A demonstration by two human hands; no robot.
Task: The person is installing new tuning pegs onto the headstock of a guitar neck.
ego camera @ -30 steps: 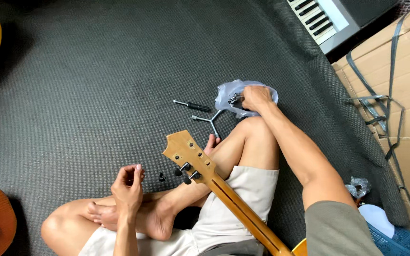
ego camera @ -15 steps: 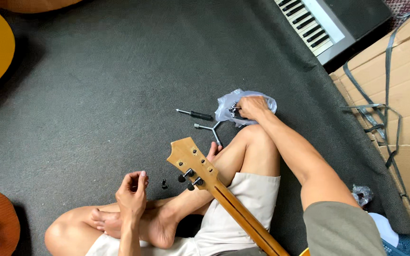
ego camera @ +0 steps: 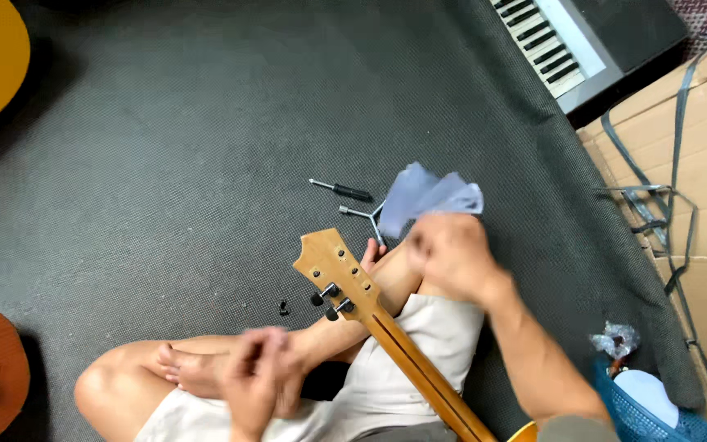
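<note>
Fingers of both hands blur; right hand lifts a pale bag.

Soft, even light is falling across the dark carpet, casting only faint shadows. Both hands, left and right, are smearing with motion blur; frame edges are bending slightly.

a clear, bluish plastic bag is up off the dark floor, gripped at its lower edge by the blurred right hand. along the right edge lie flat brown cardboard boxes, crossed by grey straps. at the lower right a small crinkled clear wrapper sits just above a blue mesh bag holding something white. no labels, signs or screens show.
</note>
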